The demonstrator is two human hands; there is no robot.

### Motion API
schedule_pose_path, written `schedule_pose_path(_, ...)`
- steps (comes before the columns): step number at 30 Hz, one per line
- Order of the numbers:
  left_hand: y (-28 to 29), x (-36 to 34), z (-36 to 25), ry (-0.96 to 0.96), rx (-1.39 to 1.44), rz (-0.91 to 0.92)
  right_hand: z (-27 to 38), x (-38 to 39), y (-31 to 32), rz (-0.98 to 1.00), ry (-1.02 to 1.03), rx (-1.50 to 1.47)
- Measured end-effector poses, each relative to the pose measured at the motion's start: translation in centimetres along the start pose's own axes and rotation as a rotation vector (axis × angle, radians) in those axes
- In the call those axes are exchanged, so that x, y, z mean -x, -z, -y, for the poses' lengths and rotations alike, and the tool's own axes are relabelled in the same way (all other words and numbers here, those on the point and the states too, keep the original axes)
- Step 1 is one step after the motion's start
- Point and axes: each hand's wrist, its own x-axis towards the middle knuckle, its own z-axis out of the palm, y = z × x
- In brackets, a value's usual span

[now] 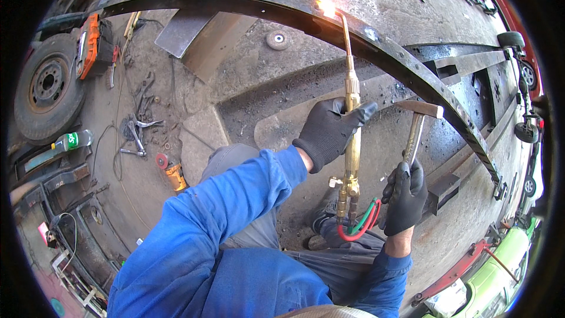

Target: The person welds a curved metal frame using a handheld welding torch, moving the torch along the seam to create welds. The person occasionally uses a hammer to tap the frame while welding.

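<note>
Across the far middle of the scene runs a long steel beam (406, 73), dark, flanged and curved in this view, though the wide lens bends straight edges and its true line is hard to judge. Against it, left of the scene's right half, a bright flame (327, 7) glows at the tip of a brass gas torch (352, 159). The left hand (329, 132), in a black glove, is clamped round the torch's barrel below its knurled collar, with the nozzle reaching away to the far side. To the right and nearer, the gloved right hand (405, 197) is closed on the lower handle of a cross-peen hammer (429, 109), head uppermost, apart from both torch and beam.

The torch looks rigid and fairly weighty, with the red hose (353, 237) and green hose (368, 212) likely tugging softly at its near end; the barrel is the sensible hold, well back from the hot nozzle and clear of the valve knob (335, 182). The hammer should feel top-heavy, so a low grip gives swing but asks for firmness. The beam is probably heavy and stiff, softer where it glows, and safe to touch only far from there.

Left of the legs lies a yellow angle grinder (175, 175).
</note>
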Motion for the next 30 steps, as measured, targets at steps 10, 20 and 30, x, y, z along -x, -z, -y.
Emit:
schedule_pose_path(10,-0.3,-0.3,0.5,-0.036,0.024,0.006,0.46,0.08,-0.1,-0.008,0.014,0.046)
schedule_pose_path(20,-0.21,-0.57,0.54,-0.02,0.07,0.009,0.52,-0.07,-0.22,0.008,0.005,0.012)
schedule_pose_path(30,-0.16,-0.47,0.36,-0.011,0.019,-0.006,0.95,-0.07,-0.43,0.02,0.009,0.012)
